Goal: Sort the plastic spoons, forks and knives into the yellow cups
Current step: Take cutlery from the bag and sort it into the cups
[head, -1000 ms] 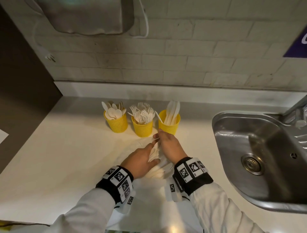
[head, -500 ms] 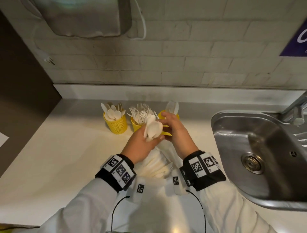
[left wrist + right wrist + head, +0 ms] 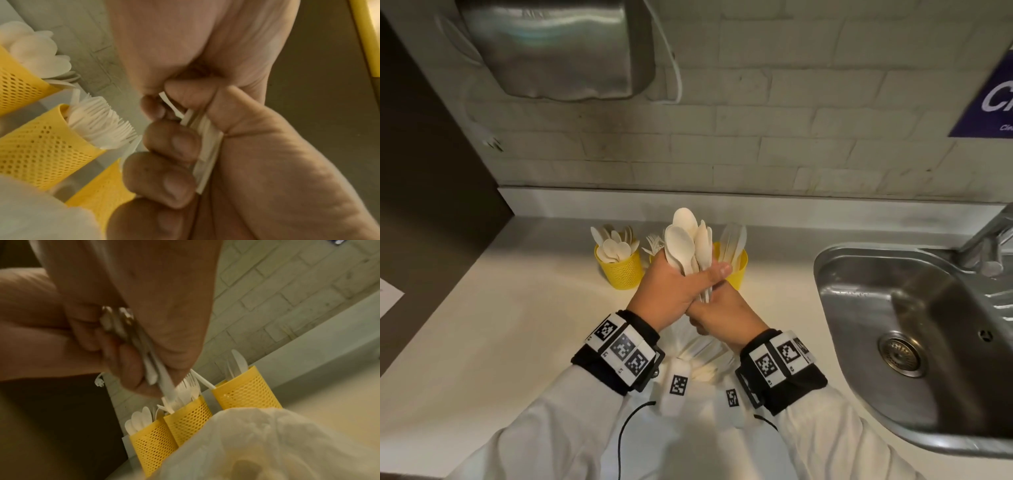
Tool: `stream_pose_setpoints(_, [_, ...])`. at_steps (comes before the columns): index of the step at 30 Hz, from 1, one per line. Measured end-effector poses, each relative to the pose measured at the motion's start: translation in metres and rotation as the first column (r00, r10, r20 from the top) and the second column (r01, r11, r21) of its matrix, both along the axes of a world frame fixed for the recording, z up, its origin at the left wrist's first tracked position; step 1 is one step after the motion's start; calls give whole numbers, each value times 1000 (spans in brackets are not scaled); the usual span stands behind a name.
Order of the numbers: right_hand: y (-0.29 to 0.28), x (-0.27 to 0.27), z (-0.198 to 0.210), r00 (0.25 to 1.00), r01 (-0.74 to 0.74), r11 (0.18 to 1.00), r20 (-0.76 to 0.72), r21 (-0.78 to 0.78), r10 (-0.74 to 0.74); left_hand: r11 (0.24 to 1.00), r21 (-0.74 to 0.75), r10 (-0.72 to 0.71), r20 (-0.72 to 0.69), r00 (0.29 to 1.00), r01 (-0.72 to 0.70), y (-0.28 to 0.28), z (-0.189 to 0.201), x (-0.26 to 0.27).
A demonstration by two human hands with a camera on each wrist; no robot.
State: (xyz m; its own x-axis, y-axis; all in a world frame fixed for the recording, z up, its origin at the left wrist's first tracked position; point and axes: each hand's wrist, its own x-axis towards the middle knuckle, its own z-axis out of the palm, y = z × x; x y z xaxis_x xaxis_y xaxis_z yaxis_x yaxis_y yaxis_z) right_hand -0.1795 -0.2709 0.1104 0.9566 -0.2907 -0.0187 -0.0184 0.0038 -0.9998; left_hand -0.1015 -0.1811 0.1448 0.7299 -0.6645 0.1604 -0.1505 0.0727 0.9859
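Observation:
Three yellow mesh cups stand in a row by the wall: the spoon cup (image 3: 619, 270), the fork cup (image 3: 652, 248) mostly hidden behind my hands, and the knife cup (image 3: 738, 270). My left hand (image 3: 685, 287) grips a bundle of white plastic spoons (image 3: 683, 240), bowls up, in front of the fork cup. My right hand (image 3: 714, 317) sits just below it with its fingers (image 3: 123, 363) curled round the lower ends of the handles (image 3: 156, 378). In the left wrist view my fingers (image 3: 170, 142) wrap the white handles (image 3: 205, 146).
A clear plastic bag (image 3: 702, 363) with more white cutlery lies on the counter under my wrists. A steel sink (image 3: 859, 308) with a tap (image 3: 989, 236) fills the right side. A metal dispenser (image 3: 558, 51) hangs on the brick wall above the cups.
Both hands have come up off the bag with a bundle of spoons. The bundle has risen and now stands upright in front of the cups.

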Motion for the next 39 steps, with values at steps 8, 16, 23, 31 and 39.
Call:
stream_pose_setpoints(8, [-7,0,-8,985,151,971,-53,-187,-163,978,-210,27,110,994,-3,14,29,6])
stream_pose_setpoints(16, [-9,2,5,992,5,999,-126,-34,-9,975,119,76,607,791,-186,11,30,21])
stream_pose_setpoints(23, [-14,12,-6,981,122,964,-121,-238,-154,994,43,70,479,875,-103,13,26,26])
stream_pose_setpoints(31, [-13,20,-11,972,145,972,-157,-187,-175,934,337,-155,686,711,-122,12,29,44])
stream_pose_setpoints(39, [-3,31,-14,965,215,956,-107,-201,-239,962,230,12,504,864,-147,19,14,41])
